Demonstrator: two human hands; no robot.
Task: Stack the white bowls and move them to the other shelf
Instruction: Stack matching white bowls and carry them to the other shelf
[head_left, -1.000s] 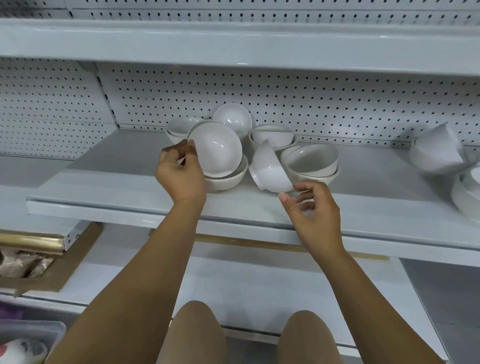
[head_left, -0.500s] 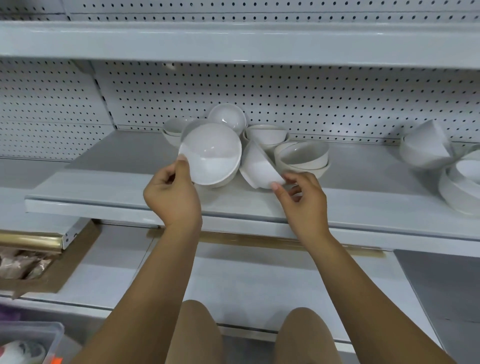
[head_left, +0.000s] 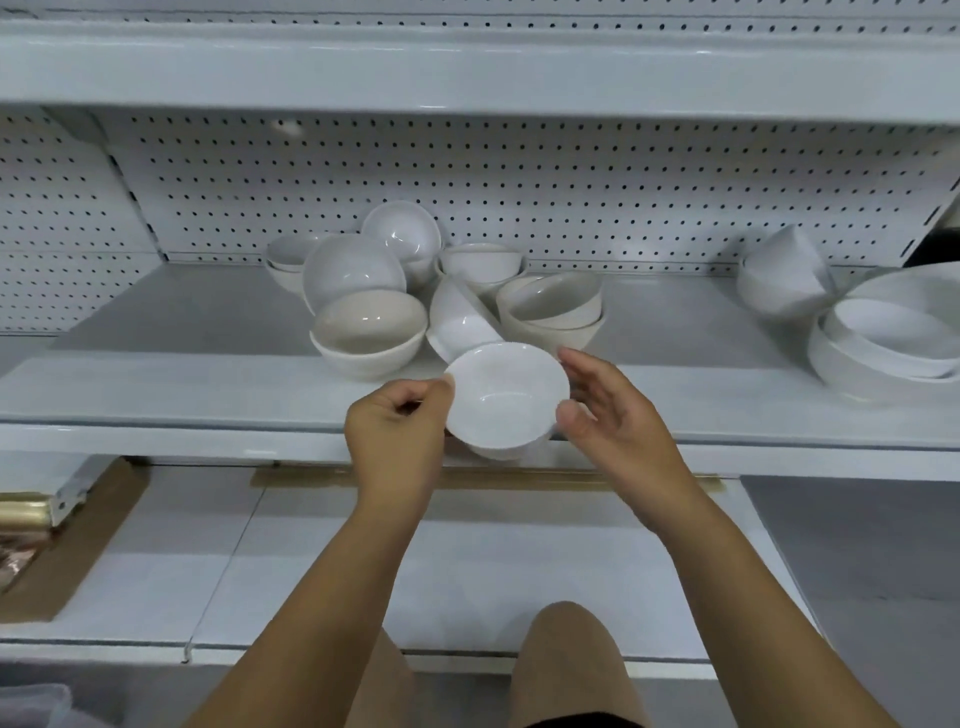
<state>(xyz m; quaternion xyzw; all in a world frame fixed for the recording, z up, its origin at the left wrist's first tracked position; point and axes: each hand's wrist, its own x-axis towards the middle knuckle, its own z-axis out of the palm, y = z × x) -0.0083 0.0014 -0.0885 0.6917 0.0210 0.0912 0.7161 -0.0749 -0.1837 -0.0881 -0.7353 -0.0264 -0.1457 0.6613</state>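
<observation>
**One bowl held at the front lip of the shelf**

Obs. The left hand (head_left: 395, 431) pinches the left rim of a white bowl (head_left: 506, 400), thumb on top and the other fingers curled beneath. The bowl is upright with its mouth tipped slightly toward the camera. It is held in the air in front of the front lip of the middle shelf (head_left: 156, 384) and above the lower shelf (head_left: 467, 571).

The right hand (head_left: 618, 426) stands at the bowl's right side, fingers loosely spread and closed round nothing. Its thumb tip lies at the bowl's wall (contact cannot be settled from this view).

On the middle shelf, just behind the held bowl:
- a bowl on its side (head_left: 460, 322)
- left of it, a cream bowl (head_left: 369, 338), upright, with a leaning bowl (head_left: 353, 270) propped behind it
- right of it, a nested pair (head_left: 553, 312)

More bowls sit further back, against the pegboard (head_left: 571, 197).

Well apart, at the shelf's right end, there is a second group (head_left: 893, 343) of nested bowls, with one tipped bowl (head_left: 784, 275) behind them.
</observation>
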